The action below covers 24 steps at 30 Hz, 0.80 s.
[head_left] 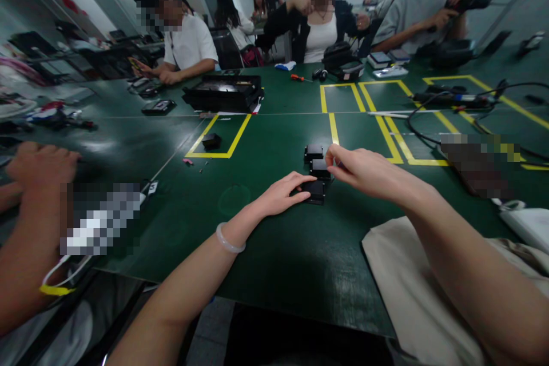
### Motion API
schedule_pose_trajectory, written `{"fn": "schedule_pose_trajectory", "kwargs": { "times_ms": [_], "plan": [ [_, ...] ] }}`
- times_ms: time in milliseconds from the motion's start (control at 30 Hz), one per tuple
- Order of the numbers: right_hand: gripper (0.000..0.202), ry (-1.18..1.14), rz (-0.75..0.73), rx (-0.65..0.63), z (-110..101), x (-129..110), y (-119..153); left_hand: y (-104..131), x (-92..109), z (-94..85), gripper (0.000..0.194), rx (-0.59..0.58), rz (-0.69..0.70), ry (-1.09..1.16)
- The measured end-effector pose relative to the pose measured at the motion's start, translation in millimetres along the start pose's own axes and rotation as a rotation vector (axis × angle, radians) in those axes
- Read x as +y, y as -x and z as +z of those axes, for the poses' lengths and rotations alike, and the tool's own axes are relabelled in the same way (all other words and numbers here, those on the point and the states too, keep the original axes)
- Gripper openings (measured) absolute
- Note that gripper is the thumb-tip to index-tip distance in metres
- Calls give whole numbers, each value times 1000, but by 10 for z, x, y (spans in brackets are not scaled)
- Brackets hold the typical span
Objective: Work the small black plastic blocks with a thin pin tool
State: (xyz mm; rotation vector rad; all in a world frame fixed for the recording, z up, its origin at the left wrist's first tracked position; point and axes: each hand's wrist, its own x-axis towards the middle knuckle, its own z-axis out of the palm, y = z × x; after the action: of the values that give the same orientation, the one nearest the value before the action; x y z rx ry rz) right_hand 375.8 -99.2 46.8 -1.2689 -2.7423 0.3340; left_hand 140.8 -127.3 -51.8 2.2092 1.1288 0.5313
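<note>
Three small black boxes lie in a short row on the green surface [274, 251], running away from the person. The left hand [283, 193] lies flat, fingers stretched out and loose, fingertips resting on the top of the nearest box [315, 191] — touching it, not gripping. A pale bangle [228, 240] sits on that wrist.

The right hand [364, 170] comes in from the other side, fingers drawn together in a pinch at the edge of the middle box [319, 167]. Whether it actually grips the box or only touches it cannot be told; the fingertips cover the contact. The far box [313, 152] lies just beyond both hands, untouched, close against a yellow tape line [333, 127].

Under the right forearm — a beige cloth [412, 280] spread over the near edge of the surface.

Well to the left of the left hand, another small black block [211, 140] sits inside a yellow-taped rectangle. Farther off beyond that, a flat black tray [223, 91]. Far ahead of the hands, a red-handled screwdriver [300, 78]. A co-worker's hand [40, 163] rests closed on the surface far left, apart from the boxes. Black cables [422, 126] loop to the right of the right hand.
</note>
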Motion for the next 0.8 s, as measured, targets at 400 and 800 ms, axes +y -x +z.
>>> {"fn": "schedule_pose_trajectory", "kwargs": {
  "times_ms": [400, 800],
  "plan": [
    [24, 124, -3, 45, 5, -184, 23, -3, -17, 11, 44, 5, 3, 1],
    [22, 133, 26, 40, -1, -137, 26, 2, 4, -1, 43, 4, 6, -1]
  ]
}}
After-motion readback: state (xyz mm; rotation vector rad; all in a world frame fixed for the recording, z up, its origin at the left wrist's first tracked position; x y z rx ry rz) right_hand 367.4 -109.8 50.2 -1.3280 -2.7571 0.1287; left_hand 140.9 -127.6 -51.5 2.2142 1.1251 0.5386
